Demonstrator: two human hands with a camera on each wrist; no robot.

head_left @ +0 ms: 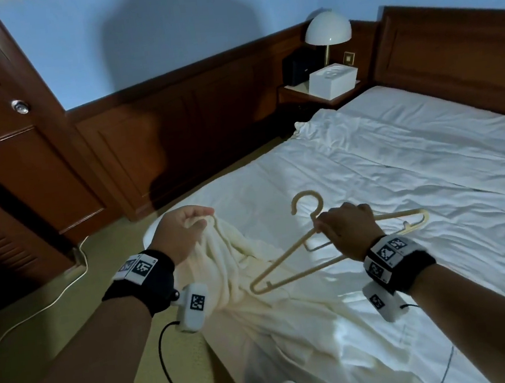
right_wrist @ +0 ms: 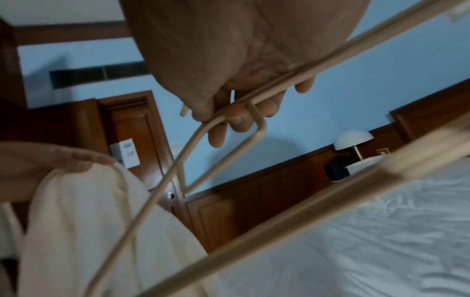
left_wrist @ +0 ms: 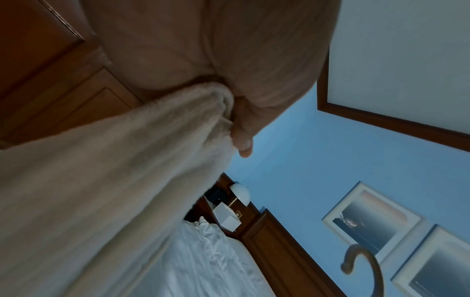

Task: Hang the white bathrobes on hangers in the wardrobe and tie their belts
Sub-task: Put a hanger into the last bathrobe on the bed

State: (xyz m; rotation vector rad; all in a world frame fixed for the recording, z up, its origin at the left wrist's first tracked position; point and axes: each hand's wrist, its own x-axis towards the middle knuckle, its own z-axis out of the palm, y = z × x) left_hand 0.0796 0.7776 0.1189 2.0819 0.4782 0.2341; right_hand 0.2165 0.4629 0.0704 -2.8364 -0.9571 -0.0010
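The left hand [head_left: 183, 230] grips a bunched fold of the cream-white terry bathrobe [head_left: 238, 271], which drapes onto the white-sheeted bed [head_left: 398, 159]. The right hand [head_left: 348, 227] has its fingers curled round the beige plastic hanger [head_left: 284, 261] near its hook, just beside the robe.

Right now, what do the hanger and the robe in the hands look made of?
Hanger: likely plastic, matte beige; thin moulded one-piece bars and hook. Bathrobe: soft cream-white fabric, seemingly terry or fleece; fuzzy nap shows at the left hand in the left wrist view.
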